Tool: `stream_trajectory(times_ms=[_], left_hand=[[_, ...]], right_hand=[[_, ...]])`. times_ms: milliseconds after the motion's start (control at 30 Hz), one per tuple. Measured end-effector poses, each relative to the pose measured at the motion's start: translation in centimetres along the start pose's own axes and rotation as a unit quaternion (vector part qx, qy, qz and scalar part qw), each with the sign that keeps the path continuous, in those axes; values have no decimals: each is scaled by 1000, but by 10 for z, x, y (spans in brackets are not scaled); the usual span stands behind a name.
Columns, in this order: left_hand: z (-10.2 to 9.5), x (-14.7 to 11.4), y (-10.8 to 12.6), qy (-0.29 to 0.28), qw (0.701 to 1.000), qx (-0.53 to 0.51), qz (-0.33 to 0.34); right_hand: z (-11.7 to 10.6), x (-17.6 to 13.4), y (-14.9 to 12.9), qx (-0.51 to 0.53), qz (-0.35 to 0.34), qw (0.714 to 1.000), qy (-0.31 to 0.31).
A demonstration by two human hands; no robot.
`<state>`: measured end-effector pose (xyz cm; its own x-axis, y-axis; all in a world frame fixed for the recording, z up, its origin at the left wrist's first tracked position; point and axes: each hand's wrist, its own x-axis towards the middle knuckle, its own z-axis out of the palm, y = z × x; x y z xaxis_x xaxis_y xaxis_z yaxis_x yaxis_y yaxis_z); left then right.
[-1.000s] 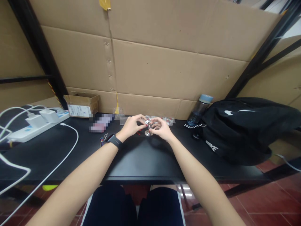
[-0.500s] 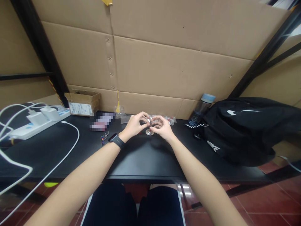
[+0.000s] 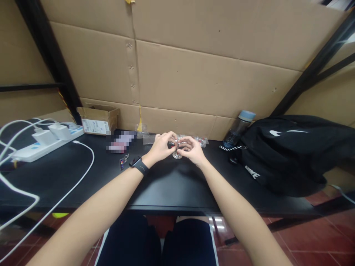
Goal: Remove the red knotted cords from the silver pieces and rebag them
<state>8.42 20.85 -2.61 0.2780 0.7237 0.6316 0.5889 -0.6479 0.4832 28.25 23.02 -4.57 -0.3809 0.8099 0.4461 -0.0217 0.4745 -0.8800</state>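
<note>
Near the middle of the black table, my left hand point(image 3: 163, 146) and my right hand point(image 3: 193, 149) meet with fingers curled toward each other. Between their fingertips is a small shiny metal piece point(image 3: 177, 144), mostly covered by the fingers, so its kind does not show. Directly beneath the fingertips stands a small round silvery base point(image 3: 177, 155); whether it joins the piece above is hidden. Behind the hands lie clear plastic bags point(image 3: 203, 140) with small parts in them. My left wrist wears a dark watch point(image 3: 139, 165).
On the left are a white power strip point(image 3: 30, 152) with cables, an open cardboard box point(image 3: 98, 120) and a keychain point(image 3: 123, 162). A water bottle point(image 3: 238, 127) and a black backpack point(image 3: 285, 155) stand to the right. A cardboard wall point(image 3: 177, 85) closes the back.
Both hands keep nearly the same pose around the small metal piece, with only slight finger movement. The whole view has shifted a little.
</note>
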Motion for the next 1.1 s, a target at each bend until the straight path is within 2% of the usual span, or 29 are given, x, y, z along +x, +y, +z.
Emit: stream_trajectory(times_ms=[300,567,733,1100], left_hand=[[-1,-2,11,20,996,86,-2],[1,-1,10,11,995,96,5],[-1,-1,8,33,996,87,7],[-2,-1,10,38,997,74,-3]], right_hand=[[1,0,-1,-16,6,1000,10],[1,-1,-1,6,27,1000,3],[0,2,2,22,55,998,-12],[-2,5,10,-28,52,998,-2]])
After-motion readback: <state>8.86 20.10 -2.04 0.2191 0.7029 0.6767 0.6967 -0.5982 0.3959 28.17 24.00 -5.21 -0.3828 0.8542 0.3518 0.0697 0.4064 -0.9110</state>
